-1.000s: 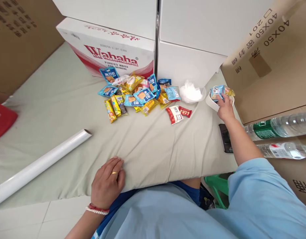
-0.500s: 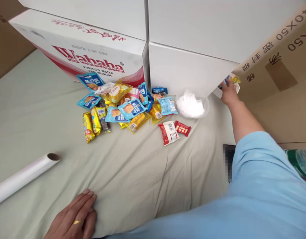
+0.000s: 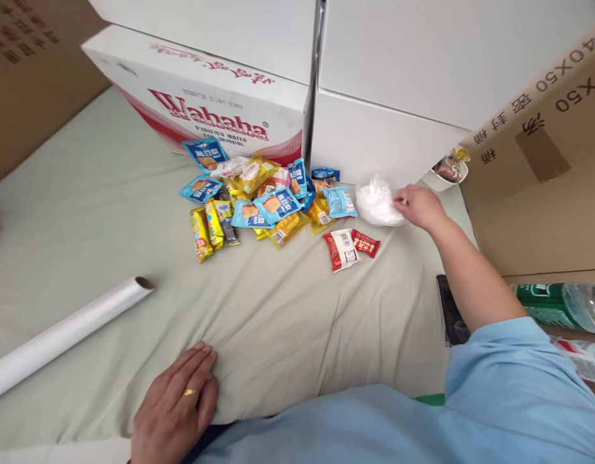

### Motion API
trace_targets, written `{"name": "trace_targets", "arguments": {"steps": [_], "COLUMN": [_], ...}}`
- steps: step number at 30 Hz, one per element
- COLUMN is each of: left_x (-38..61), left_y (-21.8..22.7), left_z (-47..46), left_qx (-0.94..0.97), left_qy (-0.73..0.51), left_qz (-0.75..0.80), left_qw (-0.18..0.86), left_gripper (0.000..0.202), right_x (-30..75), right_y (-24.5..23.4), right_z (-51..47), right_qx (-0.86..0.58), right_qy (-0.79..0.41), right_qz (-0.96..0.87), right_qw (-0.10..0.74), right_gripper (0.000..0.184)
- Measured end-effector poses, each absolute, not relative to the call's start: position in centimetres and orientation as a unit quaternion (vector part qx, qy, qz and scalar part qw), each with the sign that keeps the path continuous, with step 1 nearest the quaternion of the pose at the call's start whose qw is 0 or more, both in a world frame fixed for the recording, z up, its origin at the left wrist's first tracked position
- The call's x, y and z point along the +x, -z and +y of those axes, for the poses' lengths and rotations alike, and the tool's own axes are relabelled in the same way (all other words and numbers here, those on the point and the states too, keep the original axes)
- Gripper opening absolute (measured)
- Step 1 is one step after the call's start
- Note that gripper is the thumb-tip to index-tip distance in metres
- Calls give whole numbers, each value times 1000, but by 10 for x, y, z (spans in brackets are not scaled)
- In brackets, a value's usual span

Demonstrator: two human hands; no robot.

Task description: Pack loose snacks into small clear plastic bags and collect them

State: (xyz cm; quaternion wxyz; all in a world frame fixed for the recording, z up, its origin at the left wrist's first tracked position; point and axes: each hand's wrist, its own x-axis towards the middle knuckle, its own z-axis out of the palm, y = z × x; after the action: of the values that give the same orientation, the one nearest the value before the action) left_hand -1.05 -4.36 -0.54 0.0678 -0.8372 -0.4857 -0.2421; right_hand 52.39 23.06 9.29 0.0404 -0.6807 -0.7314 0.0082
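Note:
My right hand (image 3: 418, 205) reaches to a clear plastic bowl (image 3: 398, 221), its fingertips pinched at the edge of the crumpled white plastic bag (image 3: 376, 198) in it. My left hand (image 3: 176, 403), with a gold ring, lies flat on the pale green cloth (image 3: 278, 309), holding nothing. A red-and-white snack packet (image 3: 342, 250) and a small red packet (image 3: 365, 243) lie in front of the bowl. Left of the bowl is a pile of blue and yellow packets, with a light blue packet (image 3: 340, 202) at its near right side.
A white container (image 3: 442, 180) with packets stands in the back right corner. A Wahaha carton (image 3: 220, 103), a white box (image 3: 374, 135) and a brown cardboard box (image 3: 543, 180) border the cloth. A white roll (image 3: 75, 332) lies at left. Bottles (image 3: 558, 303) lie at right.
My right hand has left the white container and moved left to the bag in the bowl. The view has shifted; my left hand still rests on the cloth.

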Motion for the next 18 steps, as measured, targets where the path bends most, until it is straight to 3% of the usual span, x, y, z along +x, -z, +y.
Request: {"name": "trace_targets", "arguments": {"steps": [2, 7, 10, 18], "left_x": [-10, -10, -10, -8], "left_y": [8, 13, 15, 20], "left_z": [-46, -48, -48, -49], "left_qx": [-834, -828, -828, -824], "left_qy": [254, 282, 292, 292], "left_qz": [-486, -480, -474, -481], "left_qw": [62, 64, 69, 70], "left_gripper": [56, 47, 42, 30], "right_x": [510, 514, 516, 492], "right_y": [-101, -136, -148, -110], "right_z": [221, 205, 200, 201], "right_qx": [-707, -725, -721, -794], "right_qy": [3, 95, 91, -2], "right_qz": [-707, -679, -682, -608], "right_qw": [6, 65, 80, -31], "right_gripper": [25, 25, 26, 19]}}
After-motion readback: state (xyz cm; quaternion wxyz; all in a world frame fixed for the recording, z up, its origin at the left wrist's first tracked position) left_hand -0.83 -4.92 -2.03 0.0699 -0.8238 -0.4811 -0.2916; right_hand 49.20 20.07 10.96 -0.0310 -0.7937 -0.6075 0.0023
